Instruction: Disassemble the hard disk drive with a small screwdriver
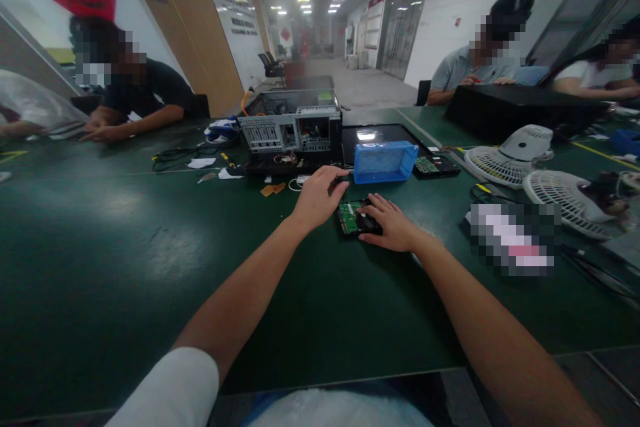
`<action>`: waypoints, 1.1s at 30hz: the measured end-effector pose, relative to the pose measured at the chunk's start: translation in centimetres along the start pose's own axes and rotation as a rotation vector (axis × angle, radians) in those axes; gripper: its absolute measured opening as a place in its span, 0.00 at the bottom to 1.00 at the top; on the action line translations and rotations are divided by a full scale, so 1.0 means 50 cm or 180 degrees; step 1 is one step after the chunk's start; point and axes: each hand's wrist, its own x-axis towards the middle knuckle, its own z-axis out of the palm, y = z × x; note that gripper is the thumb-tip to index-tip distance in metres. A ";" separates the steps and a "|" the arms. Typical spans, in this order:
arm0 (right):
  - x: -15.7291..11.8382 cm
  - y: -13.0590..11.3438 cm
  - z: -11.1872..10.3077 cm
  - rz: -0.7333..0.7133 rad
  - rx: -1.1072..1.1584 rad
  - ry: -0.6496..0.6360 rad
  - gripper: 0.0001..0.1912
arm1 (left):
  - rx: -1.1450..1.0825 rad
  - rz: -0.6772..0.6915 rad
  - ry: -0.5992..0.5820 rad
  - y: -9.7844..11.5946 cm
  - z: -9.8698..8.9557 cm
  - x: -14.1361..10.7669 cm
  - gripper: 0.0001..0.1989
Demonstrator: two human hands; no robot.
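Hard drive (pixel 349 211) on table (pixel 300 320), right hand (pixel 393 227) gripping it, left hand (pixel 317 195) near

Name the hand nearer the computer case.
Left. The left hand is in front of the computer case, toward its right end; the right hand is farther off to the right, on the hard drive.

Your single camera sits on your head and looks forward and down over your forearms (pixel 253 287). It is close behind your hands (pixel 320 195), which fall near mid-frame. The wide view spans the worktop (pixel 125 267) from its near edge and reaches the far corridor (pixel 363 83).
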 end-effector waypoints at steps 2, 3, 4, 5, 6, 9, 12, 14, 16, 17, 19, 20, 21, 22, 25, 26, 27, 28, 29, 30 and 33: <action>-0.001 -0.002 0.000 0.0025 0.0027 0.0033 0.39 | 0.0010 -0.0002 -0.0012 0.001 -0.002 0.001 0.11; -0.001 -0.003 0.000 0.0044 0.0039 0.0041 0.39 | 0.0014 -0.0008 -0.0019 0.002 -0.004 0.001 0.11; -0.001 -0.005 -0.001 0.0063 0.0047 0.0042 0.39 | 0.0016 -0.0019 -0.0033 0.002 -0.005 0.002 0.11; -0.001 -0.006 -0.002 0.0083 0.0051 0.0039 0.39 | 0.0012 -0.0030 -0.0047 0.003 -0.007 0.002 0.11; -0.001 -0.008 -0.004 0.0099 0.0049 0.0028 0.39 | 0.0001 -0.0043 -0.0063 0.004 -0.010 0.003 0.11; 0.002 -0.011 -0.008 0.0101 0.0018 -0.0047 0.39 | -0.0090 -0.0079 -0.0141 0.008 -0.018 0.008 0.10; 0.004 -0.009 -0.010 0.0072 -0.0015 -0.0130 0.39 | -0.0206 -0.0088 -0.0248 0.012 -0.025 0.013 0.10; 0.004 -0.008 -0.010 0.0074 -0.0020 -0.0150 0.39 | -0.0263 -0.0088 -0.0256 0.013 -0.028 0.014 0.10; 0.004 -0.007 -0.009 0.0080 -0.0019 -0.0146 0.39 | -0.0312 -0.0086 -0.0176 0.012 -0.029 0.014 0.09; 0.003 -0.007 -0.009 0.0081 -0.0024 -0.0137 0.39 | -0.0309 -0.0079 -0.0108 0.011 -0.028 0.013 0.08; 0.003 -0.007 -0.008 0.0089 -0.0047 -0.0099 0.39 | -0.0228 -0.0058 0.0071 0.010 -0.026 0.012 0.07; 0.002 -0.008 -0.007 0.0093 -0.0062 -0.0083 0.39 | -0.0169 -0.0039 0.0147 0.010 -0.024 0.012 0.07; 0.002 -0.008 -0.007 0.0099 -0.0077 -0.0069 0.39 | -0.0111 -0.0014 0.0191 0.010 -0.023 0.012 0.07; 0.001 -0.009 -0.007 0.0103 -0.0089 -0.0063 0.39 | -0.0071 0.0013 0.0203 0.011 -0.021 0.012 0.07; -0.001 -0.012 -0.009 0.0107 -0.0115 -0.0077 0.39 | -0.0097 0.0117 0.0090 0.017 -0.017 0.012 0.09; -0.002 -0.013 -0.010 0.0108 -0.0121 -0.0087 0.39 | -0.0124 0.0148 0.0046 0.019 -0.016 0.012 0.10; -0.003 -0.014 -0.011 0.0113 -0.0127 -0.0090 0.39 | -0.0145 0.0172 0.0014 0.021 -0.014 0.012 0.10; -0.004 -0.015 -0.012 0.0122 -0.0132 -0.0086 0.39 | -0.0157 0.0193 0.0000 0.023 -0.013 0.012 0.11; -0.004 -0.016 -0.013 0.0131 -0.0138 -0.0077 0.39 | -0.0157 0.0208 0.0007 0.024 -0.012 0.012 0.11; -0.004 -0.016 -0.012 0.0140 -0.0145 -0.0063 0.39 | -0.0147 0.0221 0.0033 0.024 -0.011 0.011 0.11; -0.006 -0.016 -0.010 0.0144 -0.0157 -0.0039 0.39 | -0.0069 0.0262 0.0089 0.019 -0.012 0.011 0.10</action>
